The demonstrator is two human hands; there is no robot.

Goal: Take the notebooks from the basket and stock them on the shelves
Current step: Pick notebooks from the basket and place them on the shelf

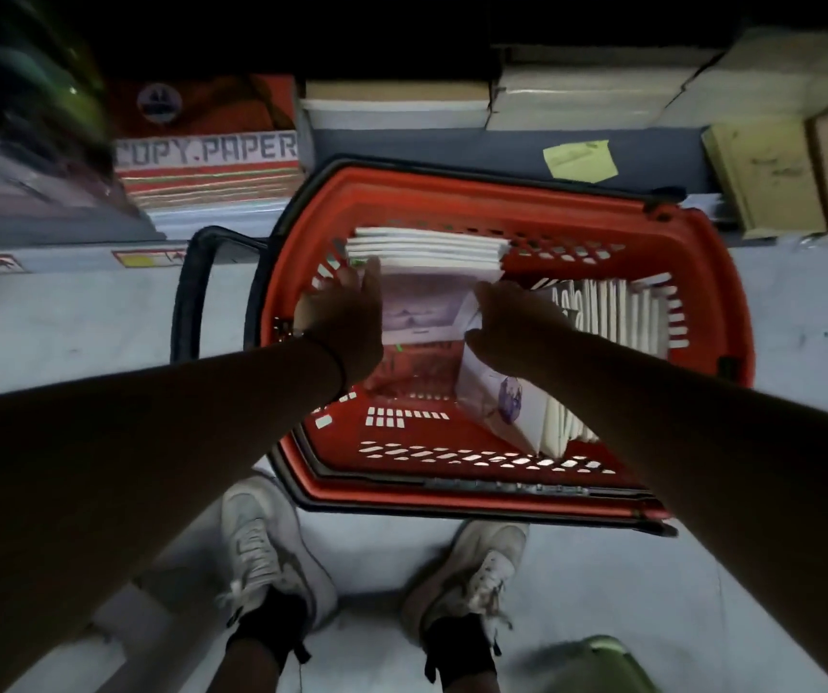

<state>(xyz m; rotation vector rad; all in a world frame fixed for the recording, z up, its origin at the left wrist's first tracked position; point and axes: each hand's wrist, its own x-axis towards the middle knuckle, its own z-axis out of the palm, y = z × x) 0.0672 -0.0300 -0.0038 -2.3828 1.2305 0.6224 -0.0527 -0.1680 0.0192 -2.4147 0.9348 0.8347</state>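
Note:
A red plastic basket (541, 195) stands on the floor in front of my feet. Inside it a stack of white notebooks (427, 250) leans at the far side. A row of notebooks stands on edge at the right (616, 312), and one with a purple picture (506, 397) leans at the near right. My left hand (347, 320) grips the left edge of the far stack. My right hand (511, 317) holds its right edge, fingers curled on it. The stack's pale purple cover (424, 307) shows between my hands.
The low shelf behind the basket holds a red box marked COPY PAPER (207, 147), white paper reams (576, 100) and brown cartons (801, 172). A yellow note (580, 160) sticks on the shelf edge. The basket's black handle (192, 292) hangs left. My shoes (272, 547) stand close below.

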